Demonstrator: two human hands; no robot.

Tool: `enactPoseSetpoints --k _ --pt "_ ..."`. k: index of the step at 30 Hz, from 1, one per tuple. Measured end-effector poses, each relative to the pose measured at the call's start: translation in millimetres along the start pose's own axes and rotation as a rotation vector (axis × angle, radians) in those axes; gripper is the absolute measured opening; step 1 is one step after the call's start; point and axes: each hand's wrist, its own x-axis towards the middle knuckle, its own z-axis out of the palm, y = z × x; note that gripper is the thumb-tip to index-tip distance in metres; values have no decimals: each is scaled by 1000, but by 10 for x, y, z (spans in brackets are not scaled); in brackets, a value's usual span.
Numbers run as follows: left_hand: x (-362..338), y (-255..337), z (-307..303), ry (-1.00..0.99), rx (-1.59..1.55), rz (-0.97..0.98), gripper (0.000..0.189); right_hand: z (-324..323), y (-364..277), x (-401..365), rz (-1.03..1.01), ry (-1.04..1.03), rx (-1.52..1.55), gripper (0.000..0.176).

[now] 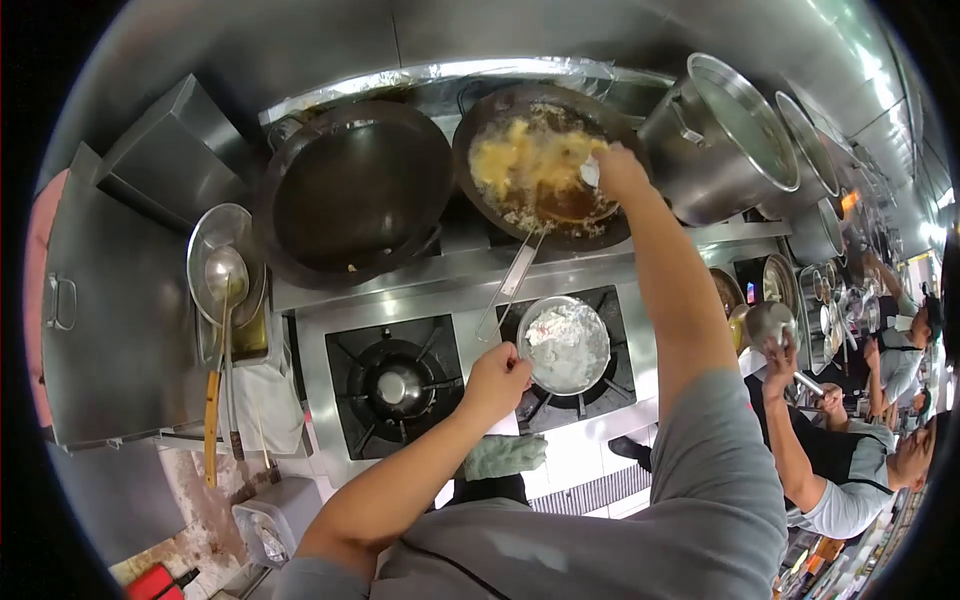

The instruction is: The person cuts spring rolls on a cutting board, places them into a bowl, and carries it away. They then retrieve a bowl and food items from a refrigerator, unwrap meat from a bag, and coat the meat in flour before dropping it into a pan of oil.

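Note:
My left hand [500,381] is closed at the left edge of a round metal bowl [607,345], seemingly gripping its side. White flour [563,332] with a lump in it lies in the bowl, which rests over the front right burner. Over the right side of the rear wok [478,200], my right hand [622,173] pinches a white, flour-coated piece [590,171]. Yellow pieces [525,165] fry in bubbling oil beneath it. A wire skimmer [517,272] leans on the wok's near rim, its handle pointing toward me.
Another dark wok [360,190] sits to the left, behind an uncovered burner [398,388]. A strainer and ladle [227,272] rest on a container at left. Tall steel pots [715,140] stand at right. Nearby, a co-worker [840,440] holds a metal ladle [771,325].

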Motion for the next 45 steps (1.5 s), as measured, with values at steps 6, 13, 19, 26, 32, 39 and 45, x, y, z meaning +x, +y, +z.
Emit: enactPoseSetpoints --k 6,13,19,26,32,39,45 --pt "47 -23 -70 11 -111 -24 21 -444 -365 -614 -90 181 3 29" --pt "167 32 141 52 -27 99 22 -201 -1258 -2317 -160 -50 189 32" --pt "159 -98 174 90 70 194 24 71 -1222 -2529 -325 93 122 33" --pt "76 -28 95 55 143 182 22 -245 -1191 -2667 -457 -52 110 48" --pt "-56 186 86 27 71 126 21 -114 -1194 -2711 -387 -61 228 45" --pt "12 107 134 49 -3 63 18 -92 -1334 -2569 -281 -187 105 53" --pt "88 133 168 87 -118 79 22 -15 -1194 -2358 -280 -301 216 50"
